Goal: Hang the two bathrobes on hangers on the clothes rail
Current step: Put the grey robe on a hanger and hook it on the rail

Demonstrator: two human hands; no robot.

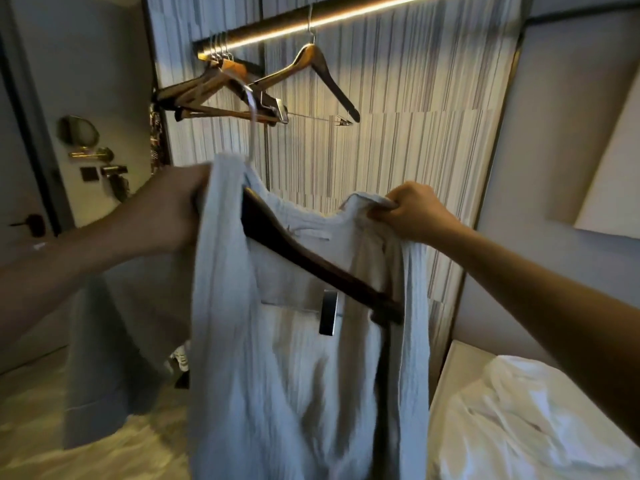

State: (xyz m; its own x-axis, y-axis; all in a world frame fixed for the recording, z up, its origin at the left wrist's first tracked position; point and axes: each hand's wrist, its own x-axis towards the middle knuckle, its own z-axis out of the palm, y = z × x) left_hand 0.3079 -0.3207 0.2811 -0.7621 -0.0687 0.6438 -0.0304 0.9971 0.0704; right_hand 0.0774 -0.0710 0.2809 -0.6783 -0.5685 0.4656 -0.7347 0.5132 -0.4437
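Observation:
A pale grey bathrobe (pixel 298 375) hangs in front of me, held up by both hands. My left hand (pixel 173 209) grips its left shoulder and collar, over one end of a dark wooden hanger (pixel 311 265) that lies tilted inside the robe. The hanger's metal hook (pixel 252 126) sticks up above the collar, and a metal clip (pixel 329 311) dangles from its bar. My right hand (pixel 412 213) pinches the robe's right collar edge, which sits off the hanger's right end. The lit clothes rail (pixel 311 20) runs above. A second bathrobe is not identifiable.
Several empty wooden hangers (pixel 214 88) cluster at the rail's left end, and a single one (pixel 311 64) hangs mid-rail. A striped wall panel stands behind. A bed with white linen (pixel 519 420) is at lower right. A door and brass fittings (pixel 90 150) are at left.

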